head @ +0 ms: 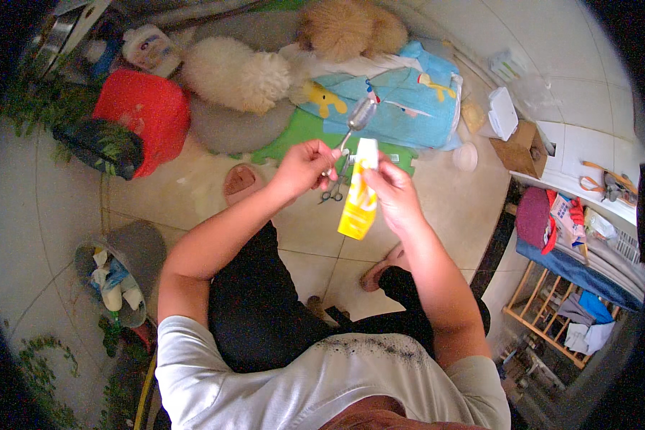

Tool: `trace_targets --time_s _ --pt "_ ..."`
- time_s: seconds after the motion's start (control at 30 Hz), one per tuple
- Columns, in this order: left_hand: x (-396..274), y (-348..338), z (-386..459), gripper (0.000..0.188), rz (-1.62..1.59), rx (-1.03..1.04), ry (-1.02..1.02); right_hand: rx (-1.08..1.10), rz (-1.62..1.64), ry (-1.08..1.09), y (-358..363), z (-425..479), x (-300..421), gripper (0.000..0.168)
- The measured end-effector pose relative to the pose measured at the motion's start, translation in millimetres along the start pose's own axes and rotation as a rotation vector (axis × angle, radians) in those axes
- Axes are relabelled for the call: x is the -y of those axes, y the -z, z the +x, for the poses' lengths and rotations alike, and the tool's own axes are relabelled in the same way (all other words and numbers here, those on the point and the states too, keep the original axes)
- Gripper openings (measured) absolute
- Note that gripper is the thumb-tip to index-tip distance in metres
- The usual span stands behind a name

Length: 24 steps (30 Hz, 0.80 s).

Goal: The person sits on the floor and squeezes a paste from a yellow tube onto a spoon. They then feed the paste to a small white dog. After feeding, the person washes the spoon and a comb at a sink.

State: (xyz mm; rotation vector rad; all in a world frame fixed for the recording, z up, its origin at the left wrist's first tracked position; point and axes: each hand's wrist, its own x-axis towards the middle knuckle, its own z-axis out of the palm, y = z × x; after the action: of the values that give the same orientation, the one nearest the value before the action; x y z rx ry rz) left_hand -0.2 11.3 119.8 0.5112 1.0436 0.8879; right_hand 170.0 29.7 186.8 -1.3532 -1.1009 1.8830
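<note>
My left hand [309,169] grips the thin end of a metal spoon [361,114], its bowl pointing up and away from me. My right hand [395,191] holds a yellow tube with a white cap [359,199], cap end up, close beside the spoon's handle. Behind and between the hands, a pair of scissors [332,195] shows in part; whether it is held or lies on the floor, I cannot tell. Beyond my hands, a blue cloth with yellow animal figures [403,115] lies over a green foam mat [306,131].
A curly cream dog [236,72] and a brown dog [349,32] lie at the far side. A red container [145,115] and a waste bin [145,258] stand left. A cardboard box [521,148], a white container [502,113] and a wooden rack [548,312] are right.
</note>
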Motion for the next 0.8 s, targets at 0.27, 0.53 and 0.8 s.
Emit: trace_targets --time_s 0.27,0.53,0.8 --pt "10.1 14.4 -22.6 0.014 0.183 0.075 -0.241 0.04 0.045 0.013 -50.0 38.4 -31.8 0.013" --pt "-13.8 52.2 -46.8 0.019 0.037 0.052 -0.128 -0.2 -0.373 0.297 -69.9 30.4 -10.9 0.022" --pt "-34.9 43.9 -119.0 0.014 0.074 -0.173 -0.345 -0.061 -0.405 0.397 -102.2 -18.9 16.9 0.012"
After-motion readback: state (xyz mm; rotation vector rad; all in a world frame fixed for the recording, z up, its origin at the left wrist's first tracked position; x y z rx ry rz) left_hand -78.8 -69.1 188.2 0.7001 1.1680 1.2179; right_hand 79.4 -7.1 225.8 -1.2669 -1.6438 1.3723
